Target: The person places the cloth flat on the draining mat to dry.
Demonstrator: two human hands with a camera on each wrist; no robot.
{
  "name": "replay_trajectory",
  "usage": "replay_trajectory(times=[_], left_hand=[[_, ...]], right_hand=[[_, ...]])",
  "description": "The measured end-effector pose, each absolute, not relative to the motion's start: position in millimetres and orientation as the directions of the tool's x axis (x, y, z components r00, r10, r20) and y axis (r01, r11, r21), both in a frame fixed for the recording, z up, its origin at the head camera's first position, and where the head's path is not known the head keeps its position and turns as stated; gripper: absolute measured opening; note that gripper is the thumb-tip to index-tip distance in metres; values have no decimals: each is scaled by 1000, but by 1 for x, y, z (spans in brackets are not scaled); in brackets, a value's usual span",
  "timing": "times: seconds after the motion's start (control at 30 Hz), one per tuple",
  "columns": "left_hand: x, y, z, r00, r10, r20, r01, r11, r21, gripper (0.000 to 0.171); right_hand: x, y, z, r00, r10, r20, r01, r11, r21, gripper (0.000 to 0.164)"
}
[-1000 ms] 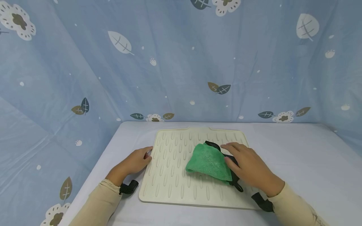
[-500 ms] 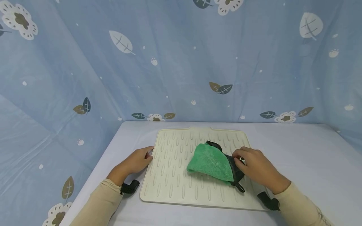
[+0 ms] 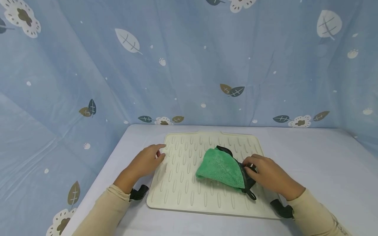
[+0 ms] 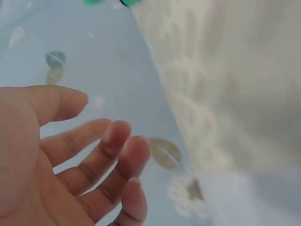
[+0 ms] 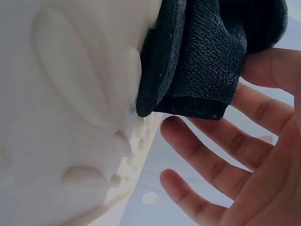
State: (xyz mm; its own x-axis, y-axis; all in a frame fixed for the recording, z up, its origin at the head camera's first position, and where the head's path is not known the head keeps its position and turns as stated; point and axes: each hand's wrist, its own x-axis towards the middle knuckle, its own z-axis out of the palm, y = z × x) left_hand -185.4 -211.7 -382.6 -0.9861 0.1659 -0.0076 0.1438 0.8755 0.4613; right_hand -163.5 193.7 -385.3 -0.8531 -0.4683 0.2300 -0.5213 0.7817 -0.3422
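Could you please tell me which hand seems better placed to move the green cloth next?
The right hand, I think: its fingers appear to pinch the black trim of the green cloth. The left hand holds nothing and hovers by the left edge of the mat, farther from the cloth.

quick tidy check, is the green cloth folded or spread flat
Loosely folded: the green cloth sits on the mat, its dark end bent in layers.
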Motion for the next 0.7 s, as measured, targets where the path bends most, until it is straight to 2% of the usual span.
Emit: replay_trajectory(times=[0.17,0.4,0.7], left_hand=[[-175,-175,-362,-961,265,75,270,856,442,42],[-172,-126,-350,-898,426,112,434,808,398,39],[-183,-102,-353,-871,488,53,473,805,357,41]], right_hand=[[-164,195,-386,-851,-473,227,-525,779,-343,13],[-164,195,-386,-855,-475,210,-519,777,-356,14],[-162,195,-387,-848,-489,204,-530,770,-356,15]])
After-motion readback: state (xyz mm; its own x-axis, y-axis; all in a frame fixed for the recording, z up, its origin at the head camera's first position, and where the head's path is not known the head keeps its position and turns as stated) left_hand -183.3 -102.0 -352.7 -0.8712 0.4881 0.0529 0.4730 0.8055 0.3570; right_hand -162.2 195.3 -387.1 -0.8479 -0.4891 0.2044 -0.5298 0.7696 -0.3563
